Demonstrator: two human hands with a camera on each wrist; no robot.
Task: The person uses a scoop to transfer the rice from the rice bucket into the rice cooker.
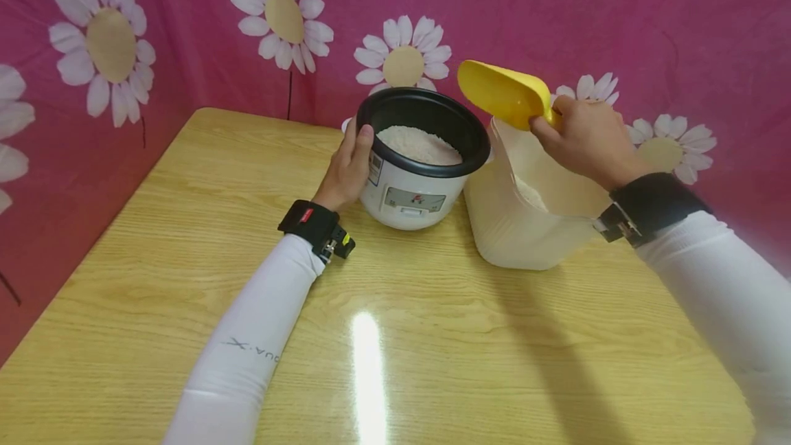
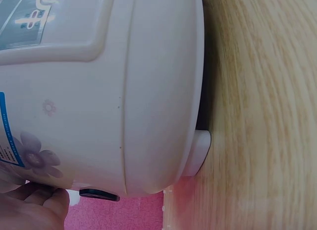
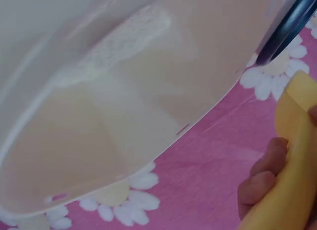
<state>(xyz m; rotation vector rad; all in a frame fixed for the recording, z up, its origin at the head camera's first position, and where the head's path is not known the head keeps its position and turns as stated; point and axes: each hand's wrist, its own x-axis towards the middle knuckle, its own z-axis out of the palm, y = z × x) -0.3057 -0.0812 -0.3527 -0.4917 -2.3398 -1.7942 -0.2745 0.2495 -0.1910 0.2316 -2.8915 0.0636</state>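
The left hand (image 1: 346, 172) grips the cooker (image 1: 409, 184), the right hand (image 1: 587, 144) clasps the scoop (image 1: 502, 93), which could knock the tub (image 1: 525, 235) if swung low.

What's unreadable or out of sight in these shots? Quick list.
- Head: lettering on the rice cooker, too small to read.
- Head: part of the rice in the plastic bin, hidden by its near wall.
- Left wrist: the cooker's rim, cut off by the left edge.
- Right wrist: rest of the yellow scoop, cut off by the right edge.
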